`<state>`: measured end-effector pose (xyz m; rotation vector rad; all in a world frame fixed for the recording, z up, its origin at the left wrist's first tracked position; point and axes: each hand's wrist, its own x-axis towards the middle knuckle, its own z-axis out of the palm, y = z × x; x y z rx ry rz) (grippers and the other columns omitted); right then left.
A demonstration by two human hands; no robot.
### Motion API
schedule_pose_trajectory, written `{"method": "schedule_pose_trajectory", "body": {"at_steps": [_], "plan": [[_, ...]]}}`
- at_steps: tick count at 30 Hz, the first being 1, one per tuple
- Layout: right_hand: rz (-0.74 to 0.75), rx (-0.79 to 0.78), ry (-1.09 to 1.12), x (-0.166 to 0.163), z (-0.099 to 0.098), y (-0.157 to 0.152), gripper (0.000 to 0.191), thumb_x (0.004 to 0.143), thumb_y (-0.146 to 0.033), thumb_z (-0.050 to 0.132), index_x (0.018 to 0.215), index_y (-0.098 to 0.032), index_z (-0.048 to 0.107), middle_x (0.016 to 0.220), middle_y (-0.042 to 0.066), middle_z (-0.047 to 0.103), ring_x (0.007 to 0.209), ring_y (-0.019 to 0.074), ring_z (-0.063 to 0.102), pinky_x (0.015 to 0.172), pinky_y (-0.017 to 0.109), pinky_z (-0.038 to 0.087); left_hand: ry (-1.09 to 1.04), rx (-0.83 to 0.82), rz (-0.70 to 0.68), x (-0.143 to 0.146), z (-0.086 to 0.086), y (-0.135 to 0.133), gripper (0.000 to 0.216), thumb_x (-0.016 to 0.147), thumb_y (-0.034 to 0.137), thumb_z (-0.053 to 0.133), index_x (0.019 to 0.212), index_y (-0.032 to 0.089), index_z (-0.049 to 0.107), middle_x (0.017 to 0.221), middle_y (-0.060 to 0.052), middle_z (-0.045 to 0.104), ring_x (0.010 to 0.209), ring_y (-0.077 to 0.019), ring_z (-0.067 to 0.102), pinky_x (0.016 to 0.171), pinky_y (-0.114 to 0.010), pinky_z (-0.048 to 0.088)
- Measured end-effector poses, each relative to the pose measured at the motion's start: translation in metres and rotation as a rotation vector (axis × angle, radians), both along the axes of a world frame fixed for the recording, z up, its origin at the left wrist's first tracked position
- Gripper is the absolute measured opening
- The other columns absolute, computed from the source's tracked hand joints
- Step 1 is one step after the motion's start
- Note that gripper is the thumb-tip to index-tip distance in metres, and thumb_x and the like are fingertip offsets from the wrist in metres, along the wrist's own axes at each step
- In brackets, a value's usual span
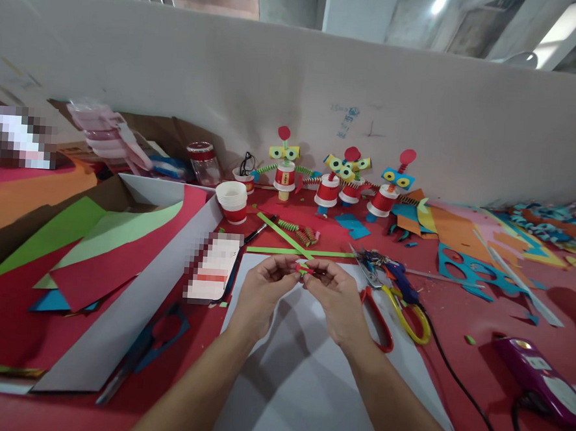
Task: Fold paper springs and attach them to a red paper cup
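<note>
Across a red desk lies a white sheet; over its far edge the left hand and right hand come close, the latter near red-handled scissors, both hands' fingers pinched on a small red-and-green paper piece between them.

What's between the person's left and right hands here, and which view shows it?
The head view shows a small red-and-green paper piece between the left hand and right hand, held by both.
</note>
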<state>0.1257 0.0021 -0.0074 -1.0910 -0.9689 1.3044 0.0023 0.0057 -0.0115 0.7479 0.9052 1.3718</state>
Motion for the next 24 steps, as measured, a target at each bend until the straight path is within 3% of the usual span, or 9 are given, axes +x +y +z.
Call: {"method": "schedule_pose_trajectory", "body": {"at_steps": [6, 16, 24], "plan": [[0.022, 0.002, 0.006, 0.0037, 0.0003, 0.0021, 0.022, 0.062, -0.022, 0.073, 0.083, -0.02, 0.068, 0.075, -0.001, 0.068, 0.072, 0.0132, 0.06, 0.069, 0.027, 0.047, -0.004, -0.038, -0.069, -0.0018, -0.0019, 0.0003, 0.034, 0.061, 0.015, 0.078, 0.095, 0.018, 0.073, 0.085, -0.002, 0.07, 0.08, -0.0102, 0.06, 0.076, -0.02, 0.046], [0.018, -0.025, 0.005, 0.0038, 0.0038, 0.002, 0.022, 0.061, -0.021, 0.074, 0.082, -0.019, 0.068, 0.071, -0.001, 0.067, 0.069, 0.0121, 0.059, 0.067, 0.026, 0.046, -0.019, -0.032, -0.089, -0.0004, 0.0011, 0.0002, 0.024, 0.06, 0.016, 0.079, 0.084, 0.017, 0.074, 0.08, -0.002, 0.072, 0.074, -0.0101, 0.061, 0.074, -0.022, 0.047], [0.081, -0.044, 0.233, 0.0039, 0.0035, 0.0032, 0.015, 0.067, -0.028, 0.077, 0.079, -0.02, 0.072, 0.076, -0.001, 0.069, 0.074, 0.012, 0.063, 0.08, 0.029, 0.05, -0.17, -0.162, -0.028, -0.0045, 0.0028, 0.0033, 0.021, 0.055, 0.013, 0.08, 0.074, 0.016, 0.072, 0.074, 0.002, 0.067, 0.062, -0.0055, 0.056, 0.064, -0.018, 0.044]]}}
